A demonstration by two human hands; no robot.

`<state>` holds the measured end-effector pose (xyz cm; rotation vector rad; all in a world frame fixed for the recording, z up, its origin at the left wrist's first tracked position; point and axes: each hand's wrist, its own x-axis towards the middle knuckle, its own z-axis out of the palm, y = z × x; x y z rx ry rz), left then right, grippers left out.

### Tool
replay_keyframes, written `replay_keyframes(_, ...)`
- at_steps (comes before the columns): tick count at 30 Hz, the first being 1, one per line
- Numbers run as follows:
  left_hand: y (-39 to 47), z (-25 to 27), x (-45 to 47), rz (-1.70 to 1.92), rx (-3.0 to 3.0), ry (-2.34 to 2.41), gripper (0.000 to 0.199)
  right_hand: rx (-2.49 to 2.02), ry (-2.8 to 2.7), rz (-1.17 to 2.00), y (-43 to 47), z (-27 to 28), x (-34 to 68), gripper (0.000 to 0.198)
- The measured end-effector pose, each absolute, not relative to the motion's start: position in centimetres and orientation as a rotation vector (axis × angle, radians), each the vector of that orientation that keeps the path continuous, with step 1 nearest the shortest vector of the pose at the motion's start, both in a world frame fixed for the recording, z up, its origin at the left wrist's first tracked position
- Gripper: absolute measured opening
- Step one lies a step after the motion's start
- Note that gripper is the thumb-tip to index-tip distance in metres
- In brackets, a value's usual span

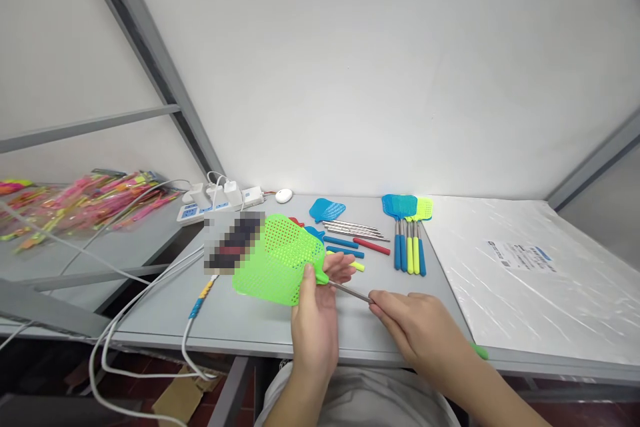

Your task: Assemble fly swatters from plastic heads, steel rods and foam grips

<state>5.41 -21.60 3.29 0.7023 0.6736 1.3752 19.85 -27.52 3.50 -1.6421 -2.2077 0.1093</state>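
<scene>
A bright green fly swatter [280, 267] is held in front of me above the table, its perforated head pointing left. My left hand [317, 320] grips it at the neck, thumb on top and the other fingers behind, partly uncurled. Farther down, my right hand [413, 320] is closed around its thin metal rod [353, 291]. A green handle end [480, 350] in line with the rod shows beyond my right wrist. Behind my left hand lie loose metal rods [353, 229], blue handle tubes [345, 251], a red handle tube [371, 246] and a blue swatter head [327, 209].
Several swatters with blue and yellow handles [410, 250] lie in a row at the back right. A white wrapped board [540, 280] covers the right side. Left are a power strip [193, 213], white cables [113, 333], a pixelated patch and bagged pink items [105, 200].
</scene>
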Motion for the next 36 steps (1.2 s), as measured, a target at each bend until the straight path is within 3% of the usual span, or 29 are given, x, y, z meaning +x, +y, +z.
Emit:
replay_keyframes(18,-21.2,0.9,6.7,1.16,0.917,0.56,0.043,-1.676,-2.19,-0.206,-26.7,2.4,19.8,0.026)
replay_keyframes(26,-21.8,1.8,5.4,1.322,0.938,0.587,0.04,-1.616,-2.138,-0.354,-26.5,2.4,19.7,0.041)
replay_keyframes(36,-20.0,3.9,2.9,1.511,0.798,0.588,0.038,-1.52,-2.192,-0.47,-26.1,3.2,20.0,0.038)
